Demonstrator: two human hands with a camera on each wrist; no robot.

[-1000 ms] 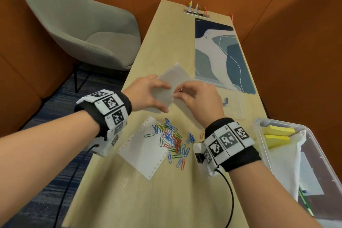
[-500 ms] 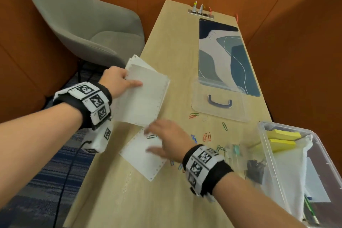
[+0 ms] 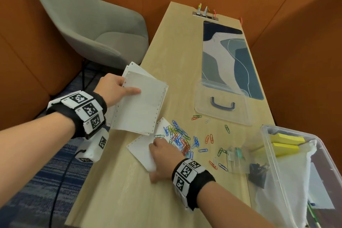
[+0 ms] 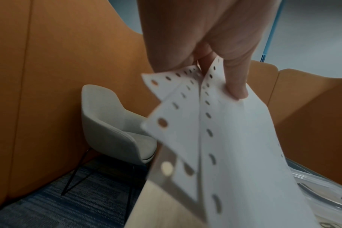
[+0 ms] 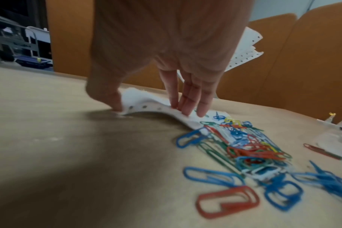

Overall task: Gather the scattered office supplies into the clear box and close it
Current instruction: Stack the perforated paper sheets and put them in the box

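While my left hand (image 3: pixel 111 89) grips the paper stack (image 3: pixel 140 102), my right fingers (image 5: pixel 187 104) pinch the loose sheet (image 3: pixel 142 150); lifting it could scatter paper clips (image 3: pixel 180 139) off the desk (image 3: pixel 166 200) edge

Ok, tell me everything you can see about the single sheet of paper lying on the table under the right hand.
The sheet is white paper with a row of punched holes along its edges. It lies on the wooden table, askew to the table's edge. The right hand pinches its near edge between thumb and fingers, so that this edge buckles upward in the right wrist view. Coloured paper clips lie across its far corner.
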